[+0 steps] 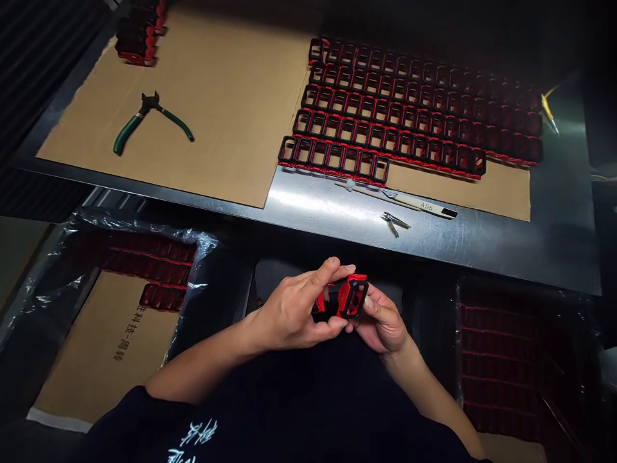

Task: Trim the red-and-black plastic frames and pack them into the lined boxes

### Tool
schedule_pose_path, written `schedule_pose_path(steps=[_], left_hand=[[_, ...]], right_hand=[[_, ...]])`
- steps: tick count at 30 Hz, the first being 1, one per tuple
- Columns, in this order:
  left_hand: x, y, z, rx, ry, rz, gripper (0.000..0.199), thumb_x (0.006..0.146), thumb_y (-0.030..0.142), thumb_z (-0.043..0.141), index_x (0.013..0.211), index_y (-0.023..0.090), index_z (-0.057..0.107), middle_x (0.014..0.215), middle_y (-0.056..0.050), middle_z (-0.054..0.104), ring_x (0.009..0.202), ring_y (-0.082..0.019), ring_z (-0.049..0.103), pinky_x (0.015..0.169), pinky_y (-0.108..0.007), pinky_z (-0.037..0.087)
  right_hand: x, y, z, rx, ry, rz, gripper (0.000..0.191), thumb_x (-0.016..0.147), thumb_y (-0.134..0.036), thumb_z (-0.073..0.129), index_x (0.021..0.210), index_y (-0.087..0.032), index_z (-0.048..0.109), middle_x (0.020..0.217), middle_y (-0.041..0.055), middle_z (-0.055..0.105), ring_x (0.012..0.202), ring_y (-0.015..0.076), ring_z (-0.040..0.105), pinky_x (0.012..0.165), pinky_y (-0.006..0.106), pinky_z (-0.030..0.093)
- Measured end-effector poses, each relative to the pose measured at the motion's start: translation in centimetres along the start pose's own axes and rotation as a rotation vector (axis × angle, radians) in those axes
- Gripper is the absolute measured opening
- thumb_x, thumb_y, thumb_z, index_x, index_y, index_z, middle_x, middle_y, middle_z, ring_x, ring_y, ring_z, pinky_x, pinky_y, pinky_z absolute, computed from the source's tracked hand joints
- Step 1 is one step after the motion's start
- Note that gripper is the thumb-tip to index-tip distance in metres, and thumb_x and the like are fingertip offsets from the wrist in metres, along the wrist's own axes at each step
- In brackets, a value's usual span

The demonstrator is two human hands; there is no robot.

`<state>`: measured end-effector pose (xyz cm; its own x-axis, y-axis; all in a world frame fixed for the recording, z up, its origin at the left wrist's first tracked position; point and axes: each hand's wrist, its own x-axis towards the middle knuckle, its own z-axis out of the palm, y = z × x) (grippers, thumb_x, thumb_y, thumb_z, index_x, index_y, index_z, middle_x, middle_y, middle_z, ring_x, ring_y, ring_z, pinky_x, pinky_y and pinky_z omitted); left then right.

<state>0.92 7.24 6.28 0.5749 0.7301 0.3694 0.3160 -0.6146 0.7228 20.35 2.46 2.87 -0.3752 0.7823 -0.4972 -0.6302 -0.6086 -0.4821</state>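
Note:
In front of my body, just below the table edge, both hands are closed on a small red and black rectangular frame (pixel 355 297). The frame is tilted, its black rim and opening turned to the right. My left hand (pixel 301 303) grips it from the left with fingertips at its top and thumb at its bottom. More red and black (pixel 320 303) shows inside that hand, but whether it is a second frame I cannot tell. My right hand (pixel 384 318) pinches the frame's right side, with some fingers hidden behind it.
Rows of similar frames (pixel 354 132) stand on the metal table (pixel 308 199). Cardboard (pixel 216 96) carries green-handled cutting pliers (pixel 150 103) and a stack of frames (pixel 137 42). A white pen-like tool (pixel 424 204) and small metal pieces (pixel 395 223) lie near the edge. Plastic-lined bins (pixel 193 247) flank me.

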Motion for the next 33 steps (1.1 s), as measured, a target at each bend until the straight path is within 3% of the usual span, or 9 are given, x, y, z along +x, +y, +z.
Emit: schedule_pose_path(steps=[4,7,11,14,21,28,33], left_hand=[[-0.4,-0.5,-0.1,-0.010,-0.011,-0.018,0.099,0.087,0.026,0.071,0.162,0.017,0.006,0.136,-0.021,0.067,0.121,-0.029,0.070,0.093,-0.043,0.065],[-0.7,-0.8,0.0,-0.016,-0.022,-0.033,0.099,0.088,0.028,0.070,0.163,0.018,0.005,0.137,-0.021,0.066,0.119,-0.029,0.071,0.091,-0.042,0.065],[-0.9,-1.0,0.1,-0.066,-0.029,-0.055,0.100,0.089,0.037,0.071,0.163,0.018,0.005,0.137,-0.023,0.065,0.118,-0.029,0.071,0.093,-0.044,0.064],[-0.9,-0.9,0.3,-0.107,0.001,-0.086,0.100,0.089,0.042,0.072,0.162,0.016,0.008,0.135,-0.024,0.066,0.118,-0.030,0.071,0.094,-0.044,0.064],[-0.7,-0.9,0.6,-0.086,0.089,-0.068,0.101,0.089,0.048,0.071,0.162,0.015,0.010,0.131,-0.024,0.068,0.114,-0.030,0.072,0.092,-0.043,0.064],[-1.0,-1.3,0.4,-0.081,0.048,-0.171,0.106,0.085,0.061,0.071,0.162,0.019,0.011,0.128,-0.019,0.070,0.112,-0.029,0.073,0.091,-0.040,0.064],[-0.9,-1.3,0.4,-0.079,0.022,-0.236,0.108,0.082,0.067,0.070,0.162,0.020,0.016,0.122,-0.016,0.073,0.106,-0.028,0.076,0.090,-0.039,0.064]], right_hand=[[-0.1,0.2,-0.1,-0.237,0.080,-0.075,0.047,0.070,-0.057,0.086,0.096,-0.021,0.071,0.074,0.0019,0.072,0.059,0.0160,0.067,0.047,0.025,0.058],[-0.2,0.2,-0.2,-0.291,0.115,-0.083,0.042,0.073,-0.057,0.083,0.091,-0.022,0.070,0.069,0.0010,0.070,0.058,0.0164,0.066,0.047,0.027,0.055],[-0.4,0.0,-0.1,-0.425,0.197,-0.084,0.030,0.083,-0.056,0.072,0.083,-0.026,0.070,0.065,-0.0032,0.070,0.055,0.0136,0.066,0.049,0.026,0.051],[-0.2,-0.1,0.2,-0.532,0.248,-0.120,0.033,0.089,-0.057,0.063,0.084,-0.027,0.072,0.065,-0.0036,0.071,0.053,0.0125,0.067,0.050,0.026,0.049],[0.7,0.0,1.1,-0.568,0.261,-0.183,0.025,0.088,-0.052,0.067,0.093,-0.029,0.076,0.086,0.0030,0.079,0.077,0.0202,0.077,0.058,0.029,0.058],[0.7,0.5,0.8,-0.654,0.336,-0.222,0.032,0.094,-0.048,0.057,0.078,-0.027,0.075,0.076,-0.0014,0.078,0.065,0.0137,0.075,0.054,0.024,0.052],[0.6,0.6,0.6,-0.577,0.316,-0.169,0.035,0.095,-0.052,0.054,0.083,-0.027,0.074,0.072,-0.0029,0.077,0.059,0.0117,0.071,0.051,0.023,0.050]])
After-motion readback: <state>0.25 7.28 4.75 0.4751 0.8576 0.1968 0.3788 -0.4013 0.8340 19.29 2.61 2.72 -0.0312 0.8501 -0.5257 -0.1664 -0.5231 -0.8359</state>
